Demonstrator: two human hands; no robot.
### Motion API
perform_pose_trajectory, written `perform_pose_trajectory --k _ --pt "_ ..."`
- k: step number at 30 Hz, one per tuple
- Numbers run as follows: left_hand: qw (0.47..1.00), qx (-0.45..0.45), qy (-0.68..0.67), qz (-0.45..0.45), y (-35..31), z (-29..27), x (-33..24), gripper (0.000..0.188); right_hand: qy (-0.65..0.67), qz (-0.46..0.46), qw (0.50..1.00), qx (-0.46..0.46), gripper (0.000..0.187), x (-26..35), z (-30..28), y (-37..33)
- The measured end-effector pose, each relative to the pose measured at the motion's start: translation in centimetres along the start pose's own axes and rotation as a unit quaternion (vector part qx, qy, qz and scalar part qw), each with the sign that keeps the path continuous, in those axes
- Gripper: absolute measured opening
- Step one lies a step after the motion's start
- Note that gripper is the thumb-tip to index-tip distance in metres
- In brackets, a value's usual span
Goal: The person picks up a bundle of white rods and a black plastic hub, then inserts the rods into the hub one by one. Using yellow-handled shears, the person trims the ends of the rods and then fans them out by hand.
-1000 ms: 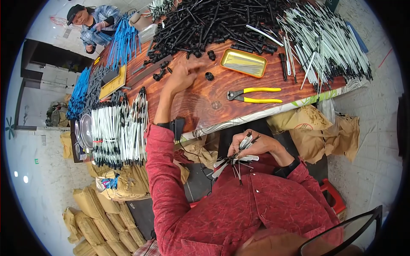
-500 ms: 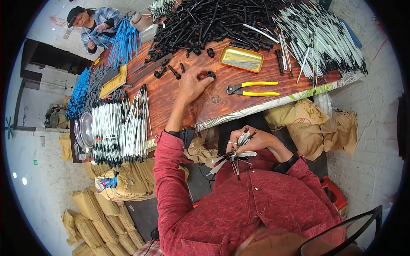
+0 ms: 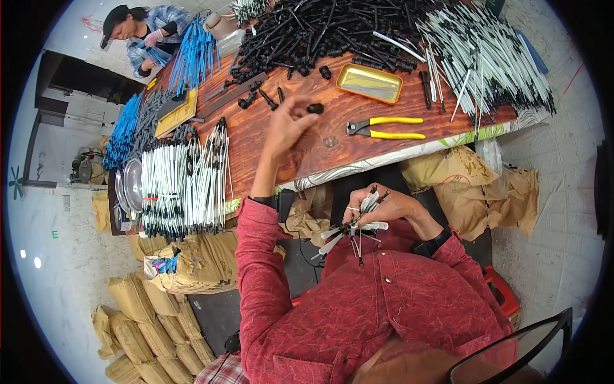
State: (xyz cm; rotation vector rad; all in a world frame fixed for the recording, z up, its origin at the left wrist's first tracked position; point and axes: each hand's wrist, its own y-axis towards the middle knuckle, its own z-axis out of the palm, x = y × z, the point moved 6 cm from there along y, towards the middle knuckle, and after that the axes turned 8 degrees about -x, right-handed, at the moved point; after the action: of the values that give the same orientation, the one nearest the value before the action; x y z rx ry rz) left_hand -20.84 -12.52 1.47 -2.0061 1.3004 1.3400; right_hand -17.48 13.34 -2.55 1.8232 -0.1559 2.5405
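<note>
My left hand (image 3: 288, 128) is raised over the wooden table (image 3: 256, 160), its fingers slightly blurred. At the thumb and fingertips is a small black plastic fitting (image 3: 314, 108), which appears pinched. Close to my waist, my right hand (image 3: 390, 208) is closed round a fanned bundle of white rods with black ends (image 3: 355, 232). The bundle's tips spread out below the fingers. Several loose black fittings (image 3: 267, 98) lie just beyond my left hand. To its right are end-cutting pliers with yellow handles (image 3: 390, 128).
A large heap of black fittings (image 3: 313, 32) covers the back. White rods are piled at right (image 3: 486, 64) and stacked at left (image 3: 169, 185). A yellow tin (image 3: 369, 84) holds thin metallic strips. A person (image 3: 150, 38) handles blue rods at far left. Brown sacks (image 3: 153, 320) are stacked below.
My left hand has drawn slightly left over the table, its fingers blurred, with the black fitting at its fingertips. The view has shifted a little. My right hand still grips the bundle.
</note>
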Motion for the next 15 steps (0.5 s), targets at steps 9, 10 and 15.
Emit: perform_pose_trajectory --k 9,10,15 --pt "0.939 -0.129 0.301 0.109 -0.8 -4.6 -0.1 0.032 -0.002 -0.007 1.000 0.001 0.019 -0.4 0.0 0.1" --pt "0.921 -0.092 0.366 0.093 -1.2 -4.1 -0.4 0.032 -0.001 -0.012 1.000 0.000 0.019 -0.4 0.1 0.0" --pt "0.910 -0.119 0.380 0.114 -1.8 -3.7 0.2 0.031 0.002 -0.007 1.000 0.007 0.020 -0.7 0.3 -0.2"
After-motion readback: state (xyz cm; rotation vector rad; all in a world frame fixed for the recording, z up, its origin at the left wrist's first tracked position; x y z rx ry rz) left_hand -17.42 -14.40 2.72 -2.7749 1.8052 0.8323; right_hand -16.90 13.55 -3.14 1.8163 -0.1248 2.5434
